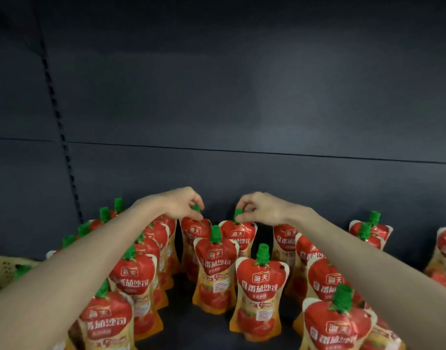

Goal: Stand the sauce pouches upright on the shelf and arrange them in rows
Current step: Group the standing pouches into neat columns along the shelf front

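Pinching green caps (pixel 196 209): left hand (pixel 184 200) holds a back-row pouch (pixel 191 228), right hand (pixel 258 208) holds the neighbouring pouch (pixel 238 234), both upright on shelf (pixel 184 323).

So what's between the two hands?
Head view: only bare back panel between the left hand, pinching the left pouch, and right hand, pinching the right pouch.

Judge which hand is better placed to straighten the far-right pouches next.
Right, probably: the right hand sits nearer those pouches; the left hand, pinching a cap further left, would need to cross it.
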